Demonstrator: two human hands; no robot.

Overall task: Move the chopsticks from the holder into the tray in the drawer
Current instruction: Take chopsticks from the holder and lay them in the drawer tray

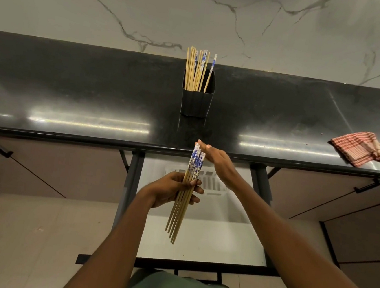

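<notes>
A black square holder (196, 103) stands on the dark counter with several bamboo chopsticks (198, 70) upright in it, some with blue-and-white tops. My left hand (171, 190) grips a bundle of several chopsticks (184, 196) over the open drawer, patterned ends pointing away from me. My right hand (217, 162) is flat with straight fingers, touching the patterned tops of the bundle. Below the hands, a white tray (217, 189) with slots lies in the open drawer (209, 239).
A red checked cloth (359, 147) lies on the counter at the right. The black counter edge (67, 137) runs just beyond my hands. Closed cabinet doors with black handles flank the drawer. A marble wall rises behind the counter.
</notes>
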